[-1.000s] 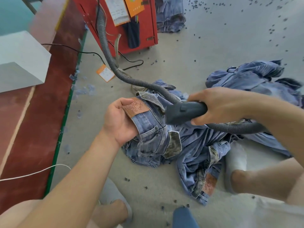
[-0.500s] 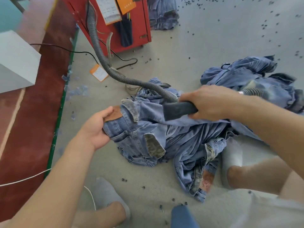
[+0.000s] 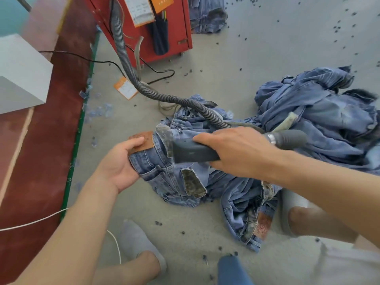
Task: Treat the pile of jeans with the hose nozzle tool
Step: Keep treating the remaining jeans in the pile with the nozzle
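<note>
A pile of blue jeans (image 3: 242, 194) lies on the grey floor in front of me. My left hand (image 3: 121, 165) grips the waistband of the top pair of jeans (image 3: 164, 171), thumb on its brown leather patch (image 3: 141, 140). My right hand (image 3: 238, 151) holds the dark grey hose nozzle (image 3: 193, 153), whose wide mouth points left at the waistband, just above the denim. The ribbed grey hose (image 3: 131, 75) runs from the nozzle up to a red machine (image 3: 170, 27).
A second heap of jeans (image 3: 320, 112) lies at the right, more denim (image 3: 207, 17) behind the machine. A red-brown platform with a white box (image 3: 20, 79) lines the left. Cables, an orange tag (image 3: 125, 90), dark scraps and my grey slippers are on the floor.
My left hand has lowered the waistband and moved left, spreading the jeans flatter. My right hand has shifted the nozzle along the waistband; the hose end behind my wrist now shows.
</note>
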Demonstrator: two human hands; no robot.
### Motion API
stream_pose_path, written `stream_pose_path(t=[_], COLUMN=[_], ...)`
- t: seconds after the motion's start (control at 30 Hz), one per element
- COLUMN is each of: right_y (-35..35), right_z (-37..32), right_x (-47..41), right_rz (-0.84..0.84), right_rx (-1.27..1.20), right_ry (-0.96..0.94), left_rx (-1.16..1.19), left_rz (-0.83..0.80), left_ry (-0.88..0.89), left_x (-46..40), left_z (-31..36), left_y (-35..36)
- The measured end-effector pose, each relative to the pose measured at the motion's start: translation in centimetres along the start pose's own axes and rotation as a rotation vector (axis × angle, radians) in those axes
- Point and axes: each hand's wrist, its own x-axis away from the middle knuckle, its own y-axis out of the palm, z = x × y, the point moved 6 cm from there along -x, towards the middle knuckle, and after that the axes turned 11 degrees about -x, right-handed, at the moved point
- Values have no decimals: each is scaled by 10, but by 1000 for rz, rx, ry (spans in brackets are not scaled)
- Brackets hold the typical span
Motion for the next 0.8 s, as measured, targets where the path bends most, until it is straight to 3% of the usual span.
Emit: stream_pose_path(t=[0.17,0.27,0.37,0.43,0.57,0.7,0.8], right_y=[-55,-69,-57,-41,-17,-5,-2], right_z=[70,102,108,105,98,97,96], right_x=[15,25,33,38,42,45,43], right_rz=[46,3,-87,-155,-254,-320,-340], right_rx=[-101,-53,9,43,131,166,192], right_ry=[255,307,311,307,272,272,276], left_rx=[-126,-137,118,113,-279,-221,-237], left_rz=[-73,-131,-462,-645,-331,-183,-159], left_ry=[62,108,-89,-262,-266,-96,-13], left_x=[3,12,25,35,25,21,26], left_z=[-7,-17,-43,-68,-95,-74,-62], left_y=[-7,-16,0,20,12,-7,-11])
